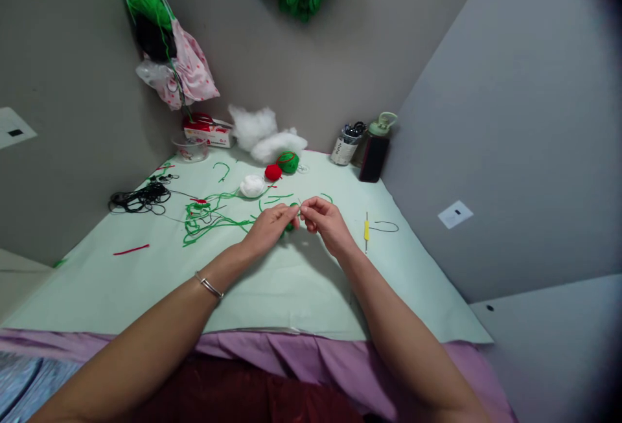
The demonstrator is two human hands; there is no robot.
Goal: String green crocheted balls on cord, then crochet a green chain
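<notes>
You had two hands over the surface (311,293), both nearer to you than the white ball (252,185) and to its right. Your left hand (273,223) held one small green piece (290,227) in bent fingers, the piece lying near and right of the white ball. Your right hand (324,219) had thumb and fingertips pinched together right beside the left fingertips, on something too fine to make out. One bracelet (209,285) circled your left wrist. Counting the white one, three balls stood close by: one red ball (273,172) and one green ball (288,162) lay to its right and farther back. Behind it sat two clumps of white stuffing (253,127). To its left you had one tangle of green strands (197,222), too knotted to count, and one bundle of black cord (140,198); nearer you on that side lay one lone red strand (131,250). Well to its right lay one yellow-handled tool (366,230); farther back on that side stood one holder (344,148), one bottle (382,126) and one dark, phone-like slab (374,159). Back and left of it were one clear tub (191,150) and one box (216,135).
</notes>
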